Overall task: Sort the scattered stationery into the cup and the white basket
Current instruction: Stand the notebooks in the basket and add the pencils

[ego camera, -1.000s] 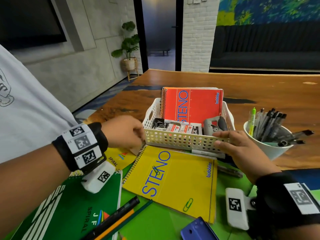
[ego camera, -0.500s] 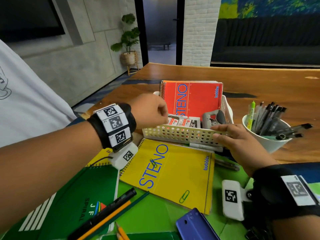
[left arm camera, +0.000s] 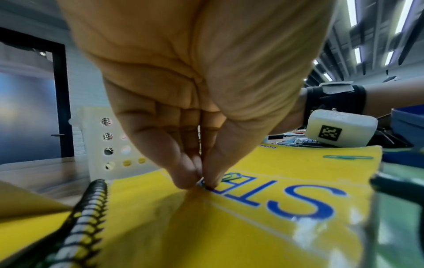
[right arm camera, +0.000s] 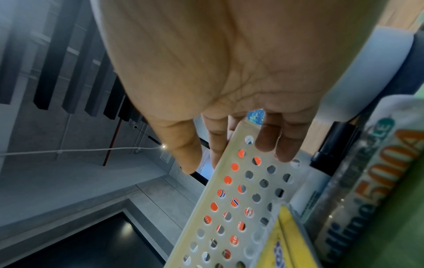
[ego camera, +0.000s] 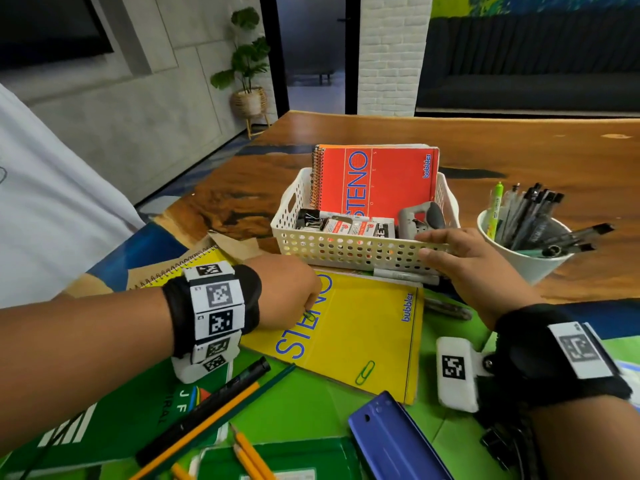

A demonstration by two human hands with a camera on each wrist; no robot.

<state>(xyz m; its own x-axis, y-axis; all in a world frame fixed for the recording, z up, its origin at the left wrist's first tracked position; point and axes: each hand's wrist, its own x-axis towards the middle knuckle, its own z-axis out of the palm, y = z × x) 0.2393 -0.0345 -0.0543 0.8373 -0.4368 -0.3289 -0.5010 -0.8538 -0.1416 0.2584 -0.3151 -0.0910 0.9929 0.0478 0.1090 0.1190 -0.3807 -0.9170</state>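
Paperclip (left arm camera: 230, 176): small, green wire.

The head camera is looking down over the table (ego camera: 519, 150); both wrist cameras are peering close along fingers (left arm camera: 188, 172), sharing the basket (right arm camera: 229, 208).

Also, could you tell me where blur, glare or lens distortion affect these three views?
Head view: mostly sharp, wide-angle bending at the edges. Left wrist view: the left hand looms large, the spiral binding smears with blur, and glare streaks the yellow notebook. Right wrist view: the scene is tilted, the right hand is soft, and the white basket wall is sharper.
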